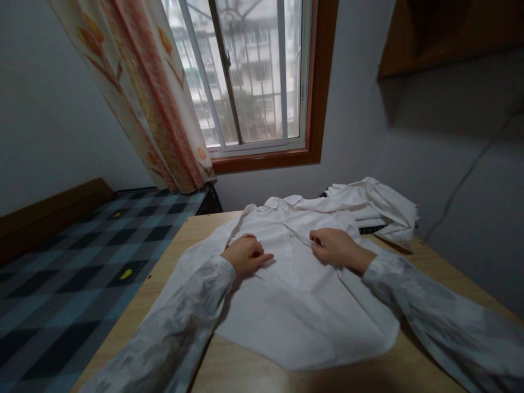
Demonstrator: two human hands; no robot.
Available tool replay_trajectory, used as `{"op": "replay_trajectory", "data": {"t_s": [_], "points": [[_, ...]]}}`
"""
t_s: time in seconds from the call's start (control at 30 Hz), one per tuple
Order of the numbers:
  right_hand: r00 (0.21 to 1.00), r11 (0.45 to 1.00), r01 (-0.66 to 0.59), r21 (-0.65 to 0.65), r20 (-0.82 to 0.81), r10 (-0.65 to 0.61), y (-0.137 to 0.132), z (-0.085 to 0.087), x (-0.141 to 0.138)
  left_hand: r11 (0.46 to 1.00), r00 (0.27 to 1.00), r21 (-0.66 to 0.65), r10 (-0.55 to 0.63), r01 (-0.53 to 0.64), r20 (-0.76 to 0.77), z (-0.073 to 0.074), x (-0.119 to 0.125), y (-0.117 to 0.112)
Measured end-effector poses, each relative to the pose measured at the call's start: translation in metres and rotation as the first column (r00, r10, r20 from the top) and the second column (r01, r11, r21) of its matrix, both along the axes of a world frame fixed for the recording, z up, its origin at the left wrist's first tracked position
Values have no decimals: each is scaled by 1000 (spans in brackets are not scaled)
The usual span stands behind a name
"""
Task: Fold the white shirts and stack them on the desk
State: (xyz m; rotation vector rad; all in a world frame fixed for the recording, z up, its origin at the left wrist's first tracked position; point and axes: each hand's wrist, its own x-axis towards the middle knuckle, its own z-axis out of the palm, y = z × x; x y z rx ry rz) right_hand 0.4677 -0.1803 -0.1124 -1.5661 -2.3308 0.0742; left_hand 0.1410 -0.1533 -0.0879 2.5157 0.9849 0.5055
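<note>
A white button-up shirt [303, 305] lies spread out on a light wooden table [245, 371], collar toward the window. My left hand [245, 254] rests on the shirt's left front panel, fingers curled and pressing the cloth by the placket. My right hand [333, 246] pinches the edge of the right front panel near the chest. Both forearms wear pale patterned sleeves.
A pile of folded white garments [376, 207] sits at the table's far right corner. A bed with a blue-and-black checked cover [82, 256] runs along the left. A floral curtain [143, 93] hangs beside the window [249, 76]. Grey walls close in behind and right.
</note>
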Motion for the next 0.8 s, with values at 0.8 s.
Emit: {"op": "replay_trajectory", "data": {"t_s": [0.8], "points": [[784,999,21,31,-620,3,25,-50,-57,823,809,-1,560,-569,177,-60,90,6]]}}
